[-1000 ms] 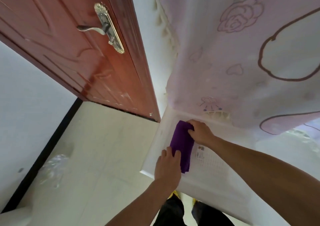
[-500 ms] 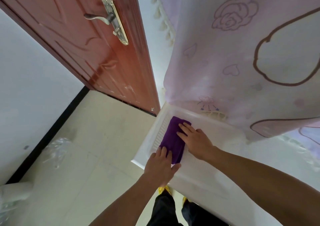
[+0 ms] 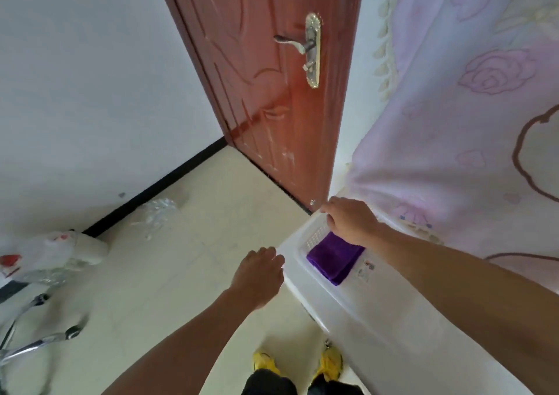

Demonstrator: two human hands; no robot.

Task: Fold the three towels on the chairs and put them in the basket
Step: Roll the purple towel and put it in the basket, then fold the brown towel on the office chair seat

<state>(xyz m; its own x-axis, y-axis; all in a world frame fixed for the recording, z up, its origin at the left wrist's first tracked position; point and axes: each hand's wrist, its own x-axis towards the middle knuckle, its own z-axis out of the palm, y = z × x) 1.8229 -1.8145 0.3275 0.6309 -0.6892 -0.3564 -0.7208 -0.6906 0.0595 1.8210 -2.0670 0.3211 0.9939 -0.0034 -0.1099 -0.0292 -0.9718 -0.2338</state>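
A folded purple towel (image 3: 334, 257) lies inside the white plastic basket (image 3: 348, 301) at the lower right, near its far end. My right hand (image 3: 351, 220) hovers above the towel and the basket's far corner, fingers loosely curled and holding nothing. Left of the basket's rim, my left hand (image 3: 257, 276) hangs over the floor with relaxed fingers, also holding nothing. No chairs' seats or other towels are in sight.
A red-brown door (image 3: 272, 92) with a metal handle (image 3: 305, 49) stands open behind the basket. A pink flowered curtain (image 3: 469, 122) hangs on the right. Crumpled clear plastic (image 3: 157, 213), a white bag (image 3: 57, 255) and chrome chair legs (image 3: 33, 340) lie at the left on the tiled floor.
Both hands have lifted off the purple towel, which now lies alone in the basket. My left hand has drawn back outside the rim, and my view has swung left and back.
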